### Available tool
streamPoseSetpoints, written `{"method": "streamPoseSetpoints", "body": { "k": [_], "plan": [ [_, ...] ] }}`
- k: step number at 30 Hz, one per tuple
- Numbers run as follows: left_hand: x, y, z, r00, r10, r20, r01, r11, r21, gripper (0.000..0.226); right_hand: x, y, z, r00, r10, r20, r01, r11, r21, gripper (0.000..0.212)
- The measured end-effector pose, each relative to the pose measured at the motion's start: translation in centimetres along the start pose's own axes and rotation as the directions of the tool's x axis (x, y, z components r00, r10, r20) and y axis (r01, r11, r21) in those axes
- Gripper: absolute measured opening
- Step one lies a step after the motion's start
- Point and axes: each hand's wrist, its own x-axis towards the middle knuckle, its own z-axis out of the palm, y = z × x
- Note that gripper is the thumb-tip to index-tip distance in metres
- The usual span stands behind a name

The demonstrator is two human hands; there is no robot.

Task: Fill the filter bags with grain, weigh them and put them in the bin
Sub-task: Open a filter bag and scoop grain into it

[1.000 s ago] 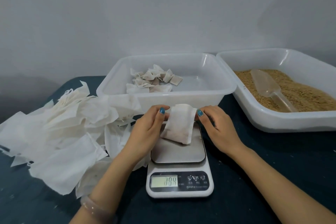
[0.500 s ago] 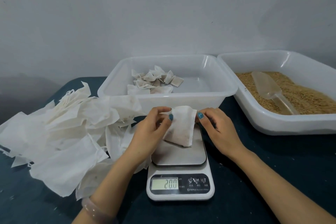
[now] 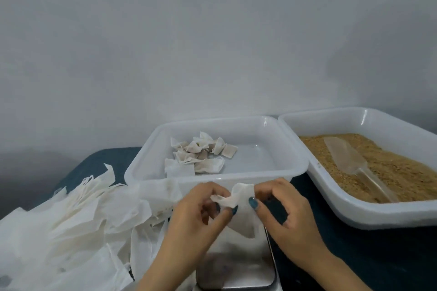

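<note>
As left hand [image 3: 194, 220], right hand [image 3: 293, 227] pinch filter bag [image 3: 246, 222], scale [image 3: 236, 264] cropped.

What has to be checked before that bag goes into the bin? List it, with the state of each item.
1. Grip on the filter bag: ok. The left hand and the right hand both pinch its top.
2. Bag mouth closed: cannot tell. The top is crumpled between the fingers.
3. Weight reading: cannot tell. The display of the scale is out of frame.
4. Room in the bin: ok. The filled bags lie at its left rear, with bare floor beside them.
5. Way to the bin: ok. It stands right behind the hands.
6. Scoop out of the way: ok. It lies in the grain tray.
</note>
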Motion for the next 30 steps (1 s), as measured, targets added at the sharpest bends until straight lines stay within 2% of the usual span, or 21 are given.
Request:
{"method": "streamPoseSetpoints", "body": {
  "k": [3, 6, 8, 11, 15, 17, 21, 24, 26, 30],
  "plan": [
    [3.4, 1.3, -2.1, 0.99, 0.01, -0.14, -0.011, 1.0, -0.008, 0.016, 1.5, -0.8, -0.2, 0.996, 0.055, -0.076, -0.052, 0.997, 0.051, 0.014],
    [8.1, 1.3, -4.6, 0.968, -0.002, -0.25, 0.022, 0.997, 0.078, 0.014, 1.5, -0.7, 0.2, 0.996, 0.079, -0.037, -0.08, 0.997, -0.004, 0.013],
    [10.7, 0.2, -5.7, 0.985, -0.045, -0.168, 0.088, 0.961, 0.261, 0.014, 1.1, -0.4, 0.5, 0.996, 0.076, 0.037, -0.073, 0.995, -0.069, 0.022],
    [12.6, -2.4, -6.0, 0.975, -0.208, 0.083, 0.136, 0.843, 0.521, 0.015, 0.6, 0.1, 0.7, 0.989, 0.066, 0.134, -0.047, 0.989, -0.143, 0.028],
    [13.3, -4.6, -5.5, 0.816, -0.46, 0.349, 0.048, 0.656, 0.754, 0.02, 0.4, 0.4, 0.6, 0.985, 0.039, 0.166, -0.005, 0.98, -0.201, 0.033],
    [13.0, -4.6, -6.0, 0.767, -0.51, 0.39, 0.048, 0.652, 0.757, 0.036, 0.4, 0.4, 0.5, 0.986, 0.031, 0.167, 0.005, 0.977, -0.212, 0.03],
    [11.2, -4.4, -6.9, 0.813, -0.419, 0.403, 0.028, 0.721, 0.693, 0.046, 0.4, 0.5, 0.4, 0.985, 0.043, 0.17, 0.0, 0.97, -0.244, 0.029],
    [9.1, -4.5, -6.2, 0.835, -0.387, 0.391, 0.038, 0.75, 0.661, 0.036, 0.5, 0.7, 0.5, 0.978, 0.096, 0.184, -0.047, 0.966, -0.254, 0.03],
    [7.9, -4.1, -5.7, 0.864, -0.343, 0.368, -0.009, 0.721, 0.692, 0.032, 0.6, 0.9, 0.6, 0.973, 0.126, 0.193, -0.075, 0.965, -0.252, 0.03],
    [5.5, -2.5, -5.6, 0.976, -0.092, 0.199, -0.082, 0.689, 0.72, 0.03, 0.2, 1.1, 0.3, 0.967, 0.111, 0.23, -0.042, 0.958, -0.285, 0.034]
  ]
}}
